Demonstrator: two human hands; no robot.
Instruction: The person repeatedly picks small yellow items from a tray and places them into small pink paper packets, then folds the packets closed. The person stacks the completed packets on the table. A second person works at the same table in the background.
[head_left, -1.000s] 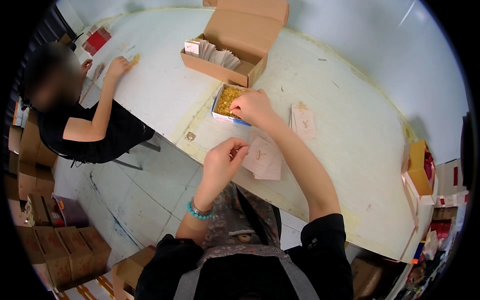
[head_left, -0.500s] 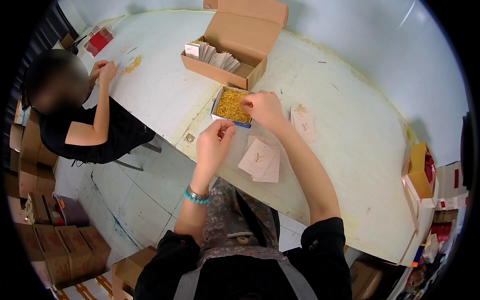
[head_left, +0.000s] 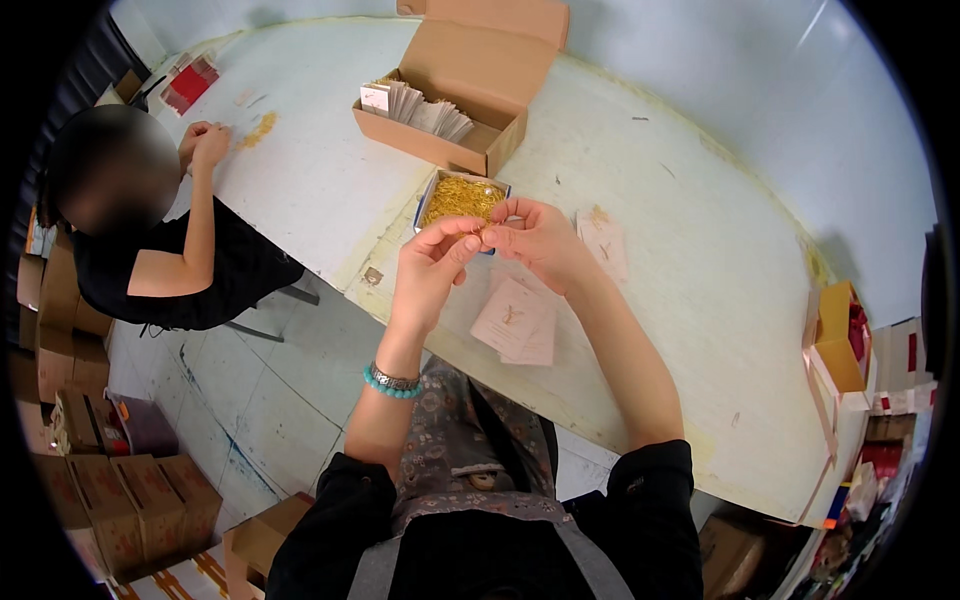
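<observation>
My left hand (head_left: 428, 268) and my right hand (head_left: 545, 244) meet at the near side of a small blue-and-white box (head_left: 417, 214). Both are closed in a pinch, fingertips almost touching, with a tiny gold-coloured wire piece (head_left: 481, 232) between them; its exact shape is too small to make out. Many similar gold pieces (head_left: 458, 198) fill the box. Below my right hand lie overlapping pale printed cards (head_left: 513, 320). Beyond my right wrist are more pale cards (head_left: 603, 248), with a few gold bits at their top end.
An open cardboard box (head_left: 420, 138) holding rows of upright cards stands behind the small box. At the left, a co-worker (head_left: 160, 245) sits handling something small beside a scatter of gold bits (head_left: 258, 131). A yellow box (head_left: 840, 335) stands at the table's right end. Cartons (head_left: 140, 510) are stacked lower left.
My right hand has come back from over the gold pieces toward my left. My left hand has risen slightly, and the fingertips of both now meet around a tiny gold piece.
</observation>
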